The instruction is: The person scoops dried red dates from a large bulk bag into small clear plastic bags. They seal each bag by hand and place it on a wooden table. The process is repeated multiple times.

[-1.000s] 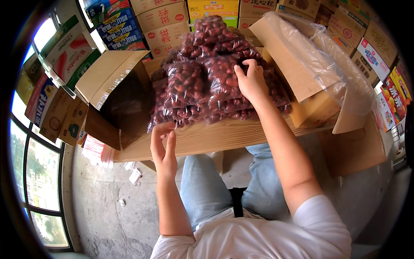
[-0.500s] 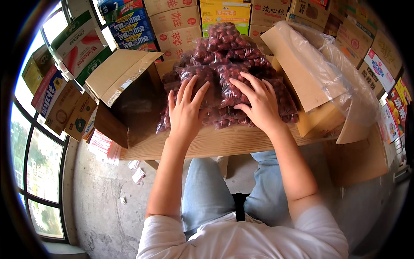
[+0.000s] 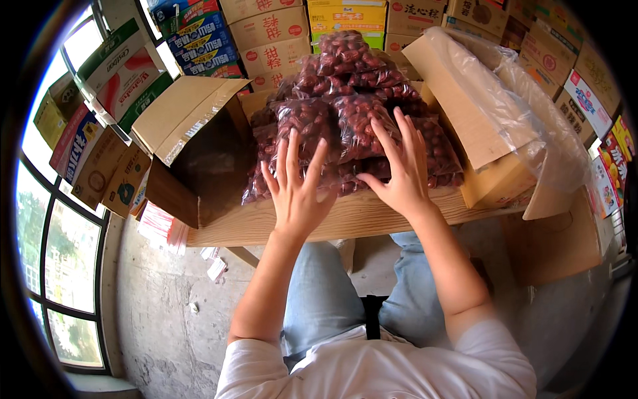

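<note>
Clear plastic bags of dark red dried dates [image 3: 362, 120] are heaped in a pile on a wooden table [image 3: 266, 229] before me. My left hand [image 3: 299, 193] is spread over the near left side of the pile, its fingers apart and nothing in it. At the near right side, my right hand [image 3: 402, 173] is spread too, thumb pointing inward and fingers up along the bags. Both palms face the pile; whether the fingertips touch the plastic is hard to tell. The bags behind my hands are partly hidden.
An open cardboard box [image 3: 193, 126] lies on its side at the left of the pile. On the right stands another carton [image 3: 458, 113] with a clear plastic liner [image 3: 518, 100] over its flap. Stacked cartons [image 3: 272, 40] line the back. Paper scraps [image 3: 216, 268] lie on the floor.
My left hand has drawn back toward me and slightly right, off the front left bag. My right hand has turned more upright with its fingers spread, shifting a little to the right.
</note>
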`<state>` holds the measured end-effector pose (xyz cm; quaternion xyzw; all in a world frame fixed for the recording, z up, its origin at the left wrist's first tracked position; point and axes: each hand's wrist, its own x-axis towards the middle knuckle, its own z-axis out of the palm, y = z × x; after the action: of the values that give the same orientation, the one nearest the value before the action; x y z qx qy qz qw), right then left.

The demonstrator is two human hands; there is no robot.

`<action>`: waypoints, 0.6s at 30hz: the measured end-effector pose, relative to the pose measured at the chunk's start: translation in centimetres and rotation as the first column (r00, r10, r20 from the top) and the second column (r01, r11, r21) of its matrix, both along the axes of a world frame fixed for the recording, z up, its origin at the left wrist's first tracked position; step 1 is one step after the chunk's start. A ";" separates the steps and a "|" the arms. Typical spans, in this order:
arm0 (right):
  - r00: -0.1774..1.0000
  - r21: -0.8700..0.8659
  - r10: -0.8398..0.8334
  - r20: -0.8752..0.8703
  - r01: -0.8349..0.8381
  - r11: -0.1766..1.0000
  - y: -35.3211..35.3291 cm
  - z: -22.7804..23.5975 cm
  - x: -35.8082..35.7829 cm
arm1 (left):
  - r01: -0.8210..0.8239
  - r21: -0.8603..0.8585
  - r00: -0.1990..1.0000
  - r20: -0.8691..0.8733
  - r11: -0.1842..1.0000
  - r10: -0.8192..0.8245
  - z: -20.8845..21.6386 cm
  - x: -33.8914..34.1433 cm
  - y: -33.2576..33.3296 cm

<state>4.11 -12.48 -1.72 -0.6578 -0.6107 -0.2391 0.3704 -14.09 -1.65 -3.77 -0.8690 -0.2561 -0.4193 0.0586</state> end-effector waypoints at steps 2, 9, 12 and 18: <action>0.999 -0.003 -0.037 0.019 0.037 0.999 -0.1 -1.1 -0.5 | -0.016 -0.025 0.997 -0.073 1.000 0.014 -1.5 0.1 0.5; 0.999 -0.012 -0.018 -0.040 0.018 1.000 -0.1 -2.0 -0.3 | 0.046 -0.063 0.998 -0.038 0.997 -0.048 -1.5 0.3 0.8; 0.997 0.147 0.053 -0.048 -0.046 0.988 -1.2 -3.7 0.1 | 0.054 0.097 0.984 0.164 0.994 -0.069 -3.8 -2.1 2.6; 0.989 0.347 -0.097 -0.114 0.131 0.929 -6.2 -6.5 1.8 | -0.187 -0.456 0.757 0.497 0.870 0.424 -9.2 -8.6 14.1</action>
<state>5.91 -18.71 -8.19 -0.6254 -0.5004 -0.3345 0.4965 -22.68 12.50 -12.93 -0.6374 -0.4784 -0.5914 -0.1224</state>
